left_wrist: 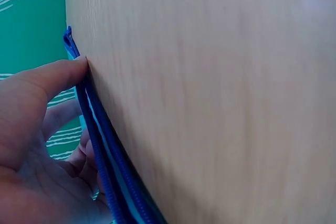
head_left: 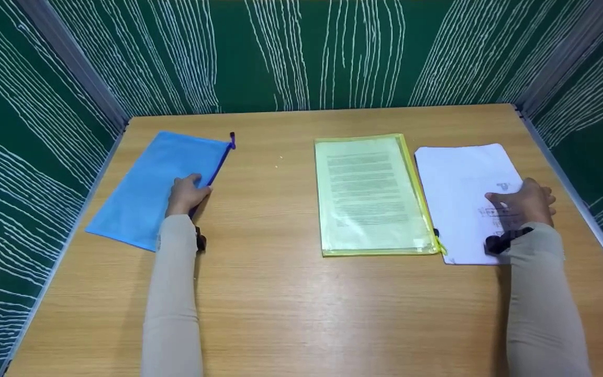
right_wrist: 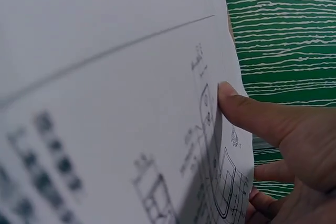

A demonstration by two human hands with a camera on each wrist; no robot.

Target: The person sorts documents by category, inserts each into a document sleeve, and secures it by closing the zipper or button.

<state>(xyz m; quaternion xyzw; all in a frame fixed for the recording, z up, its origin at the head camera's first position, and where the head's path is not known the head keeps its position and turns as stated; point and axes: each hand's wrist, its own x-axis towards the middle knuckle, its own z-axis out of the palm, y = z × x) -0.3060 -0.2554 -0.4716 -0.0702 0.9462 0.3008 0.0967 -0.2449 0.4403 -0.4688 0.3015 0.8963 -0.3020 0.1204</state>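
At the left lies a blue zip pouch (head_left: 149, 173) with a dark blue zip (left_wrist: 107, 145) along its right edge. My left hand (head_left: 186, 193) is over that edge; its thumb touches the zip and its other fingers are on the pouch's far side in the left wrist view. Toward the right are white sheets (head_left: 458, 199) with printed drawings and text. My right hand (head_left: 526, 201) holds their right edge, the thumb on the printed face and the other fingertips hidden behind the edge in the right wrist view.
Between the hands is a yellow-green zip folder (head_left: 369, 199) with a printed page inside; its right edge meets the white sheets. The wooden table (head_left: 291, 309) is bordered by green walls (head_left: 317, 52) with white lines. Black straps show at both wrists.
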